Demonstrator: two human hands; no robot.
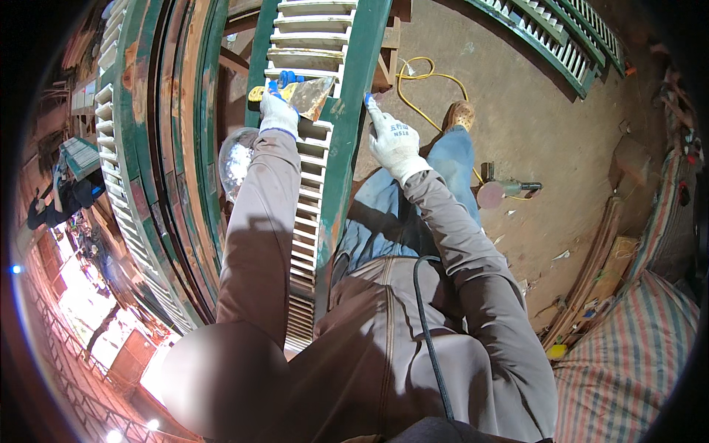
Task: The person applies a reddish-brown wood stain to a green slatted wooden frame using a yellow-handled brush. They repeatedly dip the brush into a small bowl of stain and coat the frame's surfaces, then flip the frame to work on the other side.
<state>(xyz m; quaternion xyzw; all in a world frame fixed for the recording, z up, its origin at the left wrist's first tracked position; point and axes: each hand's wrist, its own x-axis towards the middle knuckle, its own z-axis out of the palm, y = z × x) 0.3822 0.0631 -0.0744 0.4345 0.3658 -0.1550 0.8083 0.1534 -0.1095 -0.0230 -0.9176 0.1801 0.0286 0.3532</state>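
Two white gloves with blue fingertips cover my hands. My left hand (279,117) is closed round the yellow handle of a putty knife (310,97), whose broad, stained blade lies over a green louvred shutter (338,159) with whitish slats. My right hand (395,146) is at the shutter's right-hand stile, its index finger stretched to the green edge. Its other fingers look partly curled, and I see nothing held in them. Beside my left forearm sits a clear bowl (238,164) with white material inside, partly hidden by the sleeve.
More green shutters (136,155) stand stacked at the left, and others (550,33) lie at the far right. An angle grinder (509,190) with a pinkish disc rests on the floor near a yellow cord (417,76). Striped cloth (628,354) lies lower right. Another person (66,199) is at the left.
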